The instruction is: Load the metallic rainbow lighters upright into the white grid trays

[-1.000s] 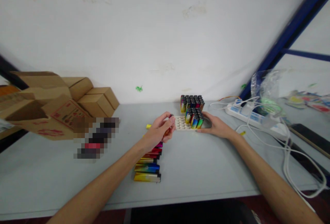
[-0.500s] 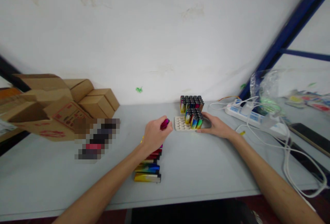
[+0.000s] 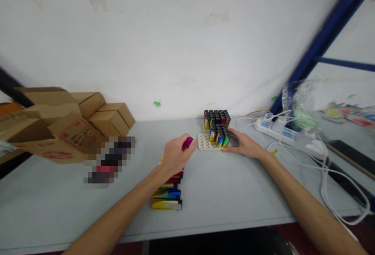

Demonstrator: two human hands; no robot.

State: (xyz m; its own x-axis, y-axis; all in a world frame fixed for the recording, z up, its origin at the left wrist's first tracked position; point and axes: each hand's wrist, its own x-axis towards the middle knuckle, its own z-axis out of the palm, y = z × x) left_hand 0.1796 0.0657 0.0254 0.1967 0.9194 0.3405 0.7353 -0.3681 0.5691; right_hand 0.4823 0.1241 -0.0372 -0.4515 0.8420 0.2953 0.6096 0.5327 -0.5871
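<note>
My left hand (image 3: 177, 152) is closed round a magenta lighter (image 3: 187, 143), whose dark end sticks out past the thumb. Beneath that wrist a row of lighters (image 3: 166, 204) in yellow, blue and red lies on the table, partly hidden by the hand and forearm. Just to the right sits a white tray (image 3: 203, 142) with round holes, its left part showing bare holes. Colourful lighters (image 3: 219, 137) stand upright in its right part. My right hand (image 3: 241, 144) grips the tray's right end, thumb at the front edge and fingers behind the lighters.
Behind the tray stands another block of upright lighters (image 3: 216, 119). Cardboard boxes (image 3: 67, 133) and a blurred-out patch (image 3: 109, 161) are at the left. A white power strip (image 3: 287, 134) with loose cables and a dark phone (image 3: 351, 157) lie at the right. A wall (image 3: 187, 51) rises behind.
The view has shifted slightly. My left hand still holds the magenta lighter in nearly the same spot, and my right hand stays on the tray.
</note>
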